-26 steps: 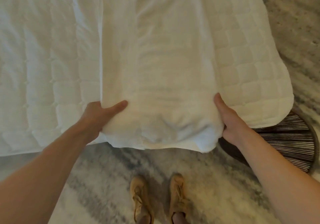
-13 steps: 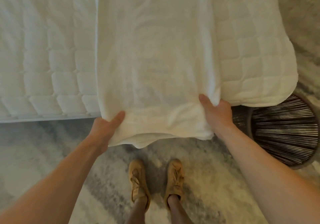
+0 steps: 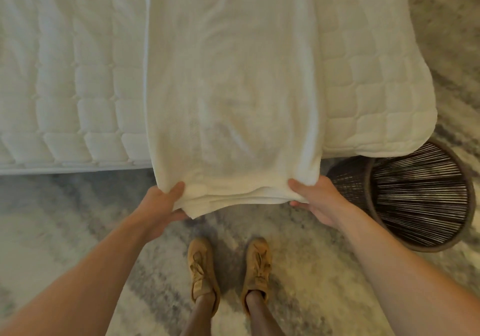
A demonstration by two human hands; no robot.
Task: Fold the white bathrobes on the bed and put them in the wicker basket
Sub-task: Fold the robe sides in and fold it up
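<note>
Here, left hand (image 3: 158, 207): thumb on top and fingers underneath, pinching the near left corner of the bathrobe's end.
right hand (image 3: 320, 200): thumb on top, fingers curled below, gripping the near right corner of the same end.
bathrobe (image 3: 233, 89): white, folded lengthwise into a long strip several layers thick. It lies on the bed, running away from the person. Its near end reaches past the mattress edge and is held up between the two hands, above the floor.
bed (image 3: 65, 76): white quilted top. Its near edge runs across the left of the view, and its rounded corner is on the right.
wicker basket (image 3: 346, 185): dark and round, standing on the floor by that corner of the bed, just beside the right hand. Its opening faces up and its woven strands show inside.
shoes (image 3: 202, 270): a tan lace-up pair, side by side between the forearms, nearer the person than the held end.
rug (image 3: 78, 206): mottled grey and cream, under the shoes and the basket.
</note>
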